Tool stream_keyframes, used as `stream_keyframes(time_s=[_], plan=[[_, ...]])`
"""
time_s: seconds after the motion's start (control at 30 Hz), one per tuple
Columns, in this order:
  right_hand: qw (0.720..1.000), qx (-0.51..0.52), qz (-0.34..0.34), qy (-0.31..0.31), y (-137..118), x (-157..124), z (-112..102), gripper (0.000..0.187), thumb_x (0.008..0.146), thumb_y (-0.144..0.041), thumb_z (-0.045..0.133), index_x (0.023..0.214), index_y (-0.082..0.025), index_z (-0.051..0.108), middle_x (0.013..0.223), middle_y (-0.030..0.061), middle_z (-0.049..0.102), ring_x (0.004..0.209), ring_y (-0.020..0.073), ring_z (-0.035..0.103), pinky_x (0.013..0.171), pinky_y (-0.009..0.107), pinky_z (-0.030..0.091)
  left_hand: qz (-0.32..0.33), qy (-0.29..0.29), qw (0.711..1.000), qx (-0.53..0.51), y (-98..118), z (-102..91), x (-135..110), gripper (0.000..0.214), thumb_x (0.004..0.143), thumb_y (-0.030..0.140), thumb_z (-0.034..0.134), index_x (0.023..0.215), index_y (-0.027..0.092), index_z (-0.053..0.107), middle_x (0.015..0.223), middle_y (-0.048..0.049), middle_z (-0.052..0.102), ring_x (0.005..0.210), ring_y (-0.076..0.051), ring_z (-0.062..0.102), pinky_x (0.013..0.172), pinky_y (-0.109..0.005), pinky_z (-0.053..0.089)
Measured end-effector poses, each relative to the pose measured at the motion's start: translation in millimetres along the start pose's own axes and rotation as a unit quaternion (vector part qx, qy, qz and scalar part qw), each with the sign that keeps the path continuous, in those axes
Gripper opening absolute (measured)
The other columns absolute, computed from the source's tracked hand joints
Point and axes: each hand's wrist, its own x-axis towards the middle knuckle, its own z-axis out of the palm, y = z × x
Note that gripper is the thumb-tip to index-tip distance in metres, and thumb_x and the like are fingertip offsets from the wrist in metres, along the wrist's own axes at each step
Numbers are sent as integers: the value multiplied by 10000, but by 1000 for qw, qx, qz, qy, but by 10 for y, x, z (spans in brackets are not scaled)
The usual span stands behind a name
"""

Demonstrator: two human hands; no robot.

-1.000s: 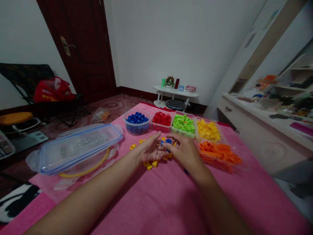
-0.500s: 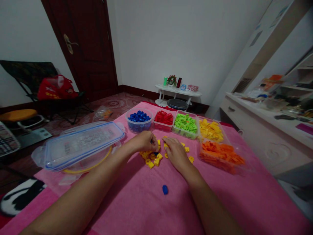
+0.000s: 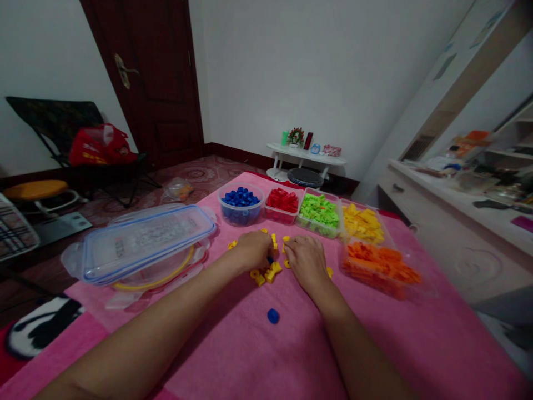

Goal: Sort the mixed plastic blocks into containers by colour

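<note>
My left hand reaches down into a loose pile of small yellow plastic building pieces, its fingers curled and closed. A dark blue piece shows at its fingertips; I cannot tell whether it is gripped. My right hand lies palm down just to the right, fingers stretched out and touching the cloth among a few more yellow pieces. Nearer to me, a round blue piece lies alone on the pink cloth.
Behind the hands stand tubs of blue pieces, red pieces, green pieces and yellow pieces. A box of orange pieces stands at the right. Stacked clear lids lie at the left.
The lone blue piece has shifted left and now shows a rounder side. My left hand has moved slightly right and lower over the yellow pile. The view has shifted a little.
</note>
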Motion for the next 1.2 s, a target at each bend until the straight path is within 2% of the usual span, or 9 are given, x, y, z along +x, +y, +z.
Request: stream_keyframes(time_s=[0.13, 0.27, 0.33, 0.43, 0.53, 0.8, 0.97, 1.1, 1.2], plan=[[999, -9, 36, 4, 51, -1, -38, 269, 895, -313, 487, 772, -218, 707, 845, 47, 690, 864, 194, 556, 803, 330, 291, -21, 3, 999, -27, -23, -10, 17, 218, 621, 287, 678, 805, 208, 762, 752, -89, 705, 651, -208, 620, 542, -251, 375], [997, -5, 82, 5, 141, 0, -33, 198, 859, -265, 519, 800, -216, 701, 824, 37, 700, 835, 182, 584, 754, 308, 311, 0, 33, 979, -199, -105, -43, 100, 152, 691, 265, 612, 686, 153, 714, 626, -31, 638, 571, -125, 539, 510, -211, 329], [996, 2, 87, 0, 169, 4, -21, 189, 848, -227, 521, 904, -231, 701, 881, 34, 705, 876, 180, 591, 770, 297, 321, -12, 45, 937, -346, -126, -53, 144, 169, 719, 263, 585, 639, 130, 651, 550, 2, 563, 498, -89, 469, 470, -197, 301], [997, -22, 74, -20, 170, 16, -11, 238, 850, -230, 514, 1011, -237, 688, 960, 60, 691, 923, 199, 584, 785, 309, 329, -65, 22, 820, -568, -110, -56, 176, 159, 752, 253, 542, 651, 133, 570, 522, 25, 506, 412, -66, 404, 397, -182, 265], [995, -57, 69, -38, 137, 26, -7, 235, 855, -258, 506, 991, -221, 694, 971, 90, 668, 904, 219, 579, 754, 330, 330, -77, 10, 725, -684, -85, -51, 178, 90, 735, 203, 559, 688, 125, 552, 608, -17, 577, 424, -66, 449, 359, -161, 268], [996, -50, 73, -13, 89, 17, 35, 158, 808, -201, 526, 861, -171, 672, 905, 90, 676, 891, 228, 578, 785, 351, 325, -48, -52, 589, -805, -166, 4, 225, 58, 699, 77, 561, 748, 105, 550, 665, -45, 586, 462, -54, 485, 329, -97, 286], [996, 74, 51, 6, -11, 15, -239, 152, 801, -208, 526, 848, -187, 670, 860, 53, 697, 853, 192, 592, 788, 310, 347, -49, -40, 558, -827, -219, 19, 260, 21, 747, 101, 563, 768, 100, 559, 703, -52, 593, 467, -47, 490, 321, -89, 288], [963, 213, -81, -142, -274, -129, -575, 221, 728, -113, 536, 862, -218, 677, 768, -10, 688, 670, 121, 574, 605, 226, 338, -58, -21, 561, -825, -236, 2, 259, 30, 773, 106, 542, 788, 96, 565, 724, -61, 598, 480, -54, 511, 313, -88, 286], [928, 194, -188, -256, -491, -324, -635, 216, 667, -112, 596, 812, -243, 688, 749, -26, 688, 662, 121, 573, 576, 226, 317, -56, -8, 565, -823, -236, -8, 246, 85, 751, 63, 534, 821, 103, 561, 743, -63, 607, 484, -56, 522, 315, -85, 282]])
